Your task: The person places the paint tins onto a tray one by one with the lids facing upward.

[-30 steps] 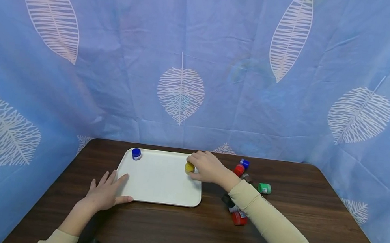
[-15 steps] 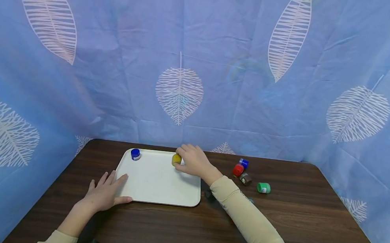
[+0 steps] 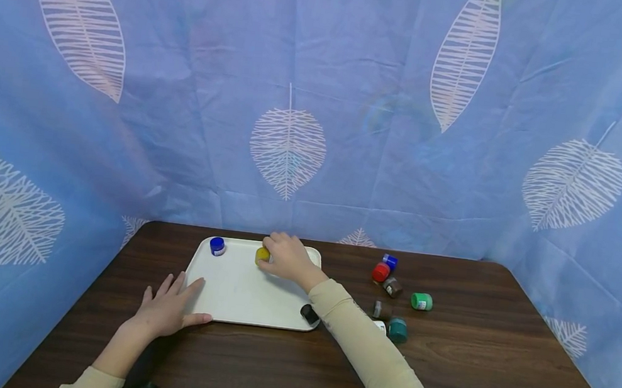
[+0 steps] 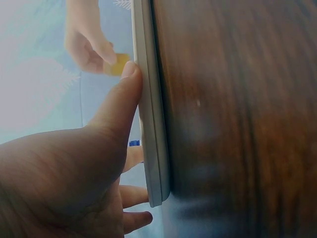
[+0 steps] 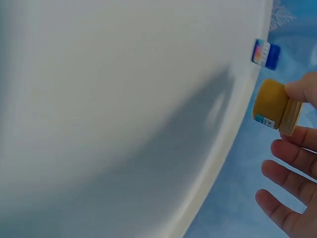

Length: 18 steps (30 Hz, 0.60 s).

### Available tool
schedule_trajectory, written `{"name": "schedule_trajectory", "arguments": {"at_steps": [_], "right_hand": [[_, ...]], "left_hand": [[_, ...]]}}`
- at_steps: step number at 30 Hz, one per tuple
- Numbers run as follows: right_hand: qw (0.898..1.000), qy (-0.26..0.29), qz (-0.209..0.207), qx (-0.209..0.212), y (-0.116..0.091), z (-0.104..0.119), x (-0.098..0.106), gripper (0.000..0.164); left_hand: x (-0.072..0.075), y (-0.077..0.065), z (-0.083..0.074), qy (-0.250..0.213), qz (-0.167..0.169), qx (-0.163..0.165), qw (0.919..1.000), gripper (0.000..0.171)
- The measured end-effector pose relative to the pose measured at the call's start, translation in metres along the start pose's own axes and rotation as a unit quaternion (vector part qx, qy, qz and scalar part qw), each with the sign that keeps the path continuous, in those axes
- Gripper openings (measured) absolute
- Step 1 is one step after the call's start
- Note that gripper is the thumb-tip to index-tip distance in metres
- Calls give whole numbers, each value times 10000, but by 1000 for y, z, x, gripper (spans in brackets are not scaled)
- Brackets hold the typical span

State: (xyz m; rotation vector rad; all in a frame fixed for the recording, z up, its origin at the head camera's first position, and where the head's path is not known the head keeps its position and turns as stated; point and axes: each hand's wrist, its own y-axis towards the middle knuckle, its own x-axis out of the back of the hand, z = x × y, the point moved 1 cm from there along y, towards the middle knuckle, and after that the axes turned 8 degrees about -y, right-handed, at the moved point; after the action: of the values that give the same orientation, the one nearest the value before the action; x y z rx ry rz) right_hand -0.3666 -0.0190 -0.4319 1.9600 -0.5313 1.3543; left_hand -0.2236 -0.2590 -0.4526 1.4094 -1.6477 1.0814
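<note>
My right hand (image 3: 292,260) pinches a yellow paint jar (image 5: 271,103) between thumb and forefinger, the other fingers spread apart. It holds the jar over the far middle part of the white tray (image 3: 243,294). The jar is tipped on its side in the right wrist view. A blue paint jar (image 3: 217,246) stands in the tray's far left corner, left of the yellow one. My left hand (image 3: 168,312) rests at the tray's near left corner with its fingers spread. Its thumb (image 4: 116,104) lies straight against the tray's near rim.
Right of the tray lie several paint jars: blue (image 3: 389,262), red (image 3: 380,272), brown (image 3: 392,286), green (image 3: 422,301) and teal (image 3: 397,330). My right sleeve (image 3: 369,345) hides part of this area. A patterned blue cloth (image 3: 348,160) hangs behind the dark wooden table (image 3: 498,365).
My right hand has carried the yellow jar leftward from the tray's right edge toward the blue jar. The sleeve has swung left, uncovering the brown and teal jars. The left hand stays put.
</note>
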Motion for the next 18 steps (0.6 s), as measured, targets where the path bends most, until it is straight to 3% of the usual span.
{"name": "schedule_trajectory", "arguments": {"at_steps": [18], "right_hand": [[9978, -219, 496, -382, 30, 24, -17, 36]], "left_hand": [[-1, 1, 0, 59, -22, 14, 10000, 98]]}}
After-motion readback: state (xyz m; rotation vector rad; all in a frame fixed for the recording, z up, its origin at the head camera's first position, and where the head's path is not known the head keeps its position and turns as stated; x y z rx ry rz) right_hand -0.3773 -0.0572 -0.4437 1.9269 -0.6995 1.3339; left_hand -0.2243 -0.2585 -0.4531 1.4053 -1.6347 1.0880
